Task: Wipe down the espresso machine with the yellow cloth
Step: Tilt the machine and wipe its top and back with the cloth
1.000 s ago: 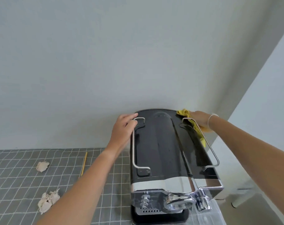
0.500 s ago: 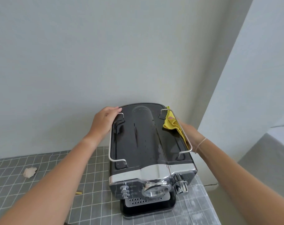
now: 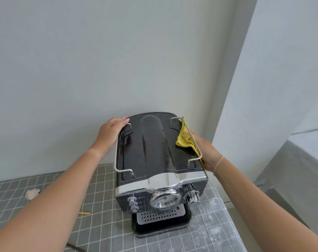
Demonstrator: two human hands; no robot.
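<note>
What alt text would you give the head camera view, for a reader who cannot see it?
A person's right hand presses a yellow cloth against the right side of a black espresso machine, while the left hand rests on its back left corner. The machine stands on a grey checked tablecloth by a pale wall.

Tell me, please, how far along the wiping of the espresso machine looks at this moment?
Midway, at a guess. Done: cannot tell; the black top of the espresso machine shows specks. In hand: the right hand holds the yellow cloth against the upper right edge by the wire rail, while the left hand steadies the back left corner. Left: probably the chrome front and left side.
</note>
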